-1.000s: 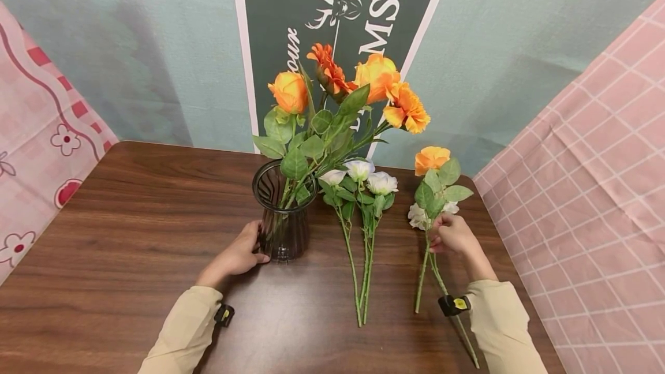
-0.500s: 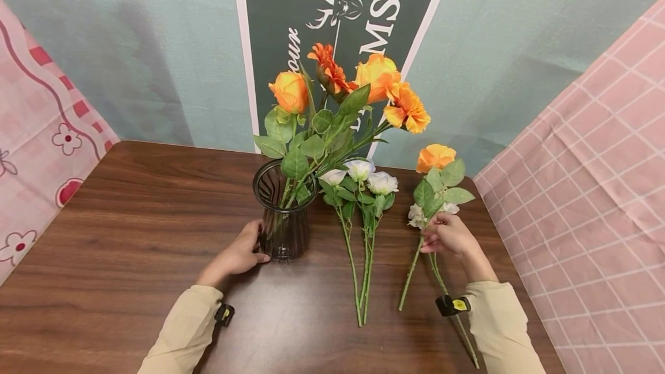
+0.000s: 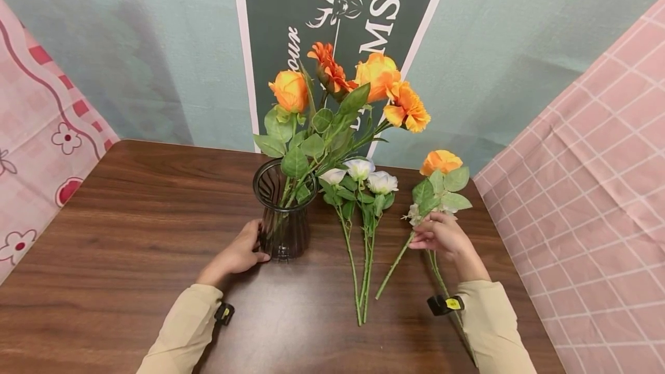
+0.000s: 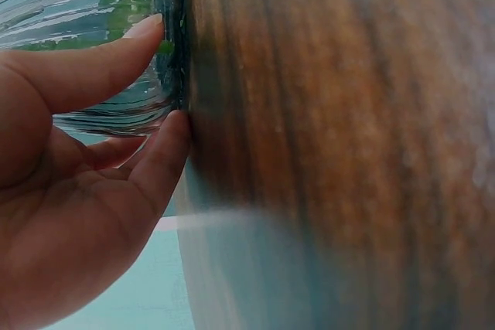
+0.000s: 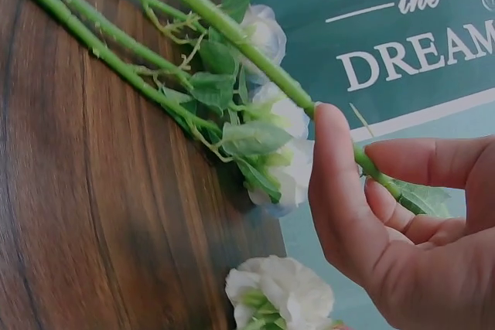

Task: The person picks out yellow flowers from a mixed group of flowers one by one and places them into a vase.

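Observation:
My left hand (image 3: 240,254) holds the lower part of a dark ribbed glass vase (image 3: 284,238). In the left wrist view the thumb lies along the glass (image 4: 85,17), with the fingers at its other side near the base. Several orange flowers (image 3: 376,77) with green leaves lean out of the vase. At the right, my right hand (image 3: 445,240) pinches the green stem (image 5: 255,59) of an orange rose (image 3: 440,162) just below its leaves. The stem slants, its lower end pointing toward the left. A white flower (image 5: 280,291) lies below that hand, partly hidden in the head view.
Between vase and right hand, several white flowers (image 3: 381,182) lie on the brown wooden table (image 3: 130,218), stems toward me. The white flower's long stem (image 3: 440,281) runs beneath the right forearm. Teal cloth (image 3: 156,45) hangs behind; pink cloths stand at both sides.
The lower end of the orange rose's stem has swung left and slightly up as my right hand shifts a little left. My left hand and the vase have stayed put.

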`<state>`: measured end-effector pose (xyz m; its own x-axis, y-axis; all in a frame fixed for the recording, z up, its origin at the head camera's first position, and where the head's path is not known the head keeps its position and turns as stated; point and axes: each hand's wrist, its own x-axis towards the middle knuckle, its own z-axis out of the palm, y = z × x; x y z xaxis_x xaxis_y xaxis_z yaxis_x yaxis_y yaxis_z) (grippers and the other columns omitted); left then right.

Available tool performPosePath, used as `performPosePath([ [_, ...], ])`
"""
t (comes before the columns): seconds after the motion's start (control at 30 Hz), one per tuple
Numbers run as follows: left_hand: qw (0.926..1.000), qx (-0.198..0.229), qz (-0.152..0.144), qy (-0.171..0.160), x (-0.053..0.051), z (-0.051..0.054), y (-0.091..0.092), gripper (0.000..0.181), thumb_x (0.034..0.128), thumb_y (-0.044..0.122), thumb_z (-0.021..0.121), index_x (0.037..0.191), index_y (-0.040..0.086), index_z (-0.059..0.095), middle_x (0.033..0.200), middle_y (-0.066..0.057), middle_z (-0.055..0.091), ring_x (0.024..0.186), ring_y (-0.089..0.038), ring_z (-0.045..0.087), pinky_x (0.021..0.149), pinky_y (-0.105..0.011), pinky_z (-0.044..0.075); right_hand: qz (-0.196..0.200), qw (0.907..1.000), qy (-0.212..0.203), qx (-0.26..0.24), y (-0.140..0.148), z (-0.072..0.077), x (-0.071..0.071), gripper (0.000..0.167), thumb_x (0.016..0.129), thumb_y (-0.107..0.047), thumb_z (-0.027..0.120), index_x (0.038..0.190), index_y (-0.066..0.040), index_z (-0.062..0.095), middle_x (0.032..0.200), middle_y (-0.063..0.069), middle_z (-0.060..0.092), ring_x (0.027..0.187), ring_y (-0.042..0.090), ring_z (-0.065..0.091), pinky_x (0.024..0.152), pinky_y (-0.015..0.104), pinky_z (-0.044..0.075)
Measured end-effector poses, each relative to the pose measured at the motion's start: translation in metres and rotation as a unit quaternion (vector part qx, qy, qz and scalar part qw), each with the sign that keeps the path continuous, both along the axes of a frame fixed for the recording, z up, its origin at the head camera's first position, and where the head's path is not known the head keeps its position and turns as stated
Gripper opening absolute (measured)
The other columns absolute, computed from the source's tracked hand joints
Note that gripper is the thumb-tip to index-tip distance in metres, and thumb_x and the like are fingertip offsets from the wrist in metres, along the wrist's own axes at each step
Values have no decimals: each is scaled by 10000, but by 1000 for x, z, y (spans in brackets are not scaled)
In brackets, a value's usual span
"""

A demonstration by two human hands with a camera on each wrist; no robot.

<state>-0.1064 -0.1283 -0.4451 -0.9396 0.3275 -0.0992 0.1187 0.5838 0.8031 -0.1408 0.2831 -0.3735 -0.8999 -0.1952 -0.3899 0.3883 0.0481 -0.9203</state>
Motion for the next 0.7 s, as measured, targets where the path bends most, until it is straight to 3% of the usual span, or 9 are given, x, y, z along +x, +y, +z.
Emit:
performPosePath([
  [0.37,10000,57,18,10,0,-1,0,611,754,-59,666,1226,-150,289,1196,-316,338,1156,-440,365,929,-458,406,-347,9929,-243,-1115,-12,-11,2,196,871,131,369,761,5,472,693,140,558,636,249,628,693,391,541],
  [0.7,10000,67,43,7,1,0,0,619,752,-54,670,1232,-150,291,1213,-325,334,1170,-447,349,949,-476,380,-377,9832,-204,-1773,-20,-20,9,243,885,136,314,759,7,478,749,146,556,684,242,612,735,400,531],
])
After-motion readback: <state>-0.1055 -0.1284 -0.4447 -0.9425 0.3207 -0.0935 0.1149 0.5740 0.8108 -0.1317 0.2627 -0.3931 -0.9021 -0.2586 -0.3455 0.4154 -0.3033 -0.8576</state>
